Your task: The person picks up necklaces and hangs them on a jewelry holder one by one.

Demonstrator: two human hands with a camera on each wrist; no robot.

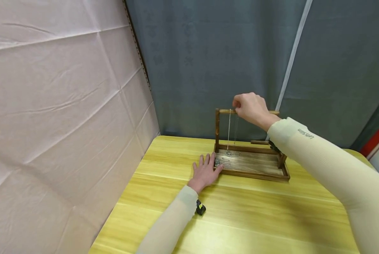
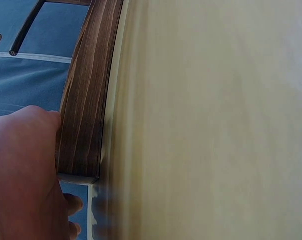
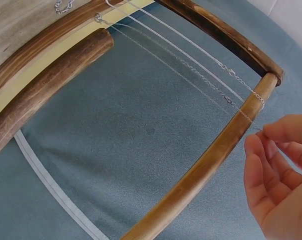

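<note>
— Looking at the right hand (image 1: 252,109) first: raised at the top bar (image 1: 227,111) of the wooden stand (image 1: 217,128), thumb and forefinger pinched together on a thin silver chain (image 3: 240,113) right at the fingertips (image 3: 278,132).

— Draped already?

— Laid across the bar in the right wrist view, beside another chain (image 3: 205,55) already hanging; strands dropping straight down from the fingers toward the tray (image 1: 256,164) below the hand. Pinched end on the palm side of the bar, long part hanging on the far side.

— And the bar's lie against the hand?

— Running crosswise under the knuckles, long axis level, left to right in the head view; chain crossing it at a right angle. Free end of the bar just beyond the fingertips, toward the left post.

— Left hand (image 1: 206,171)?

— Flat on the yellow table (image 1: 240,218), fingers spread and straight, gripping nothing, fingertips touching the near left corner of the tray. Wood edge (image 2: 86,115) pressed against the thumb side in the left wrist view. More silver chains heaped (image 1: 225,158) in the tray just past those fingertips.

— Nearer hand to the hanging chain?

— Right, plainly; already holding it. Left well below, down at the base.

— Anything else close by?

— Grey curtain (image 1: 208,53) behind the stand, pale sheet (image 1: 49,106) off beyond the left arm.
</note>
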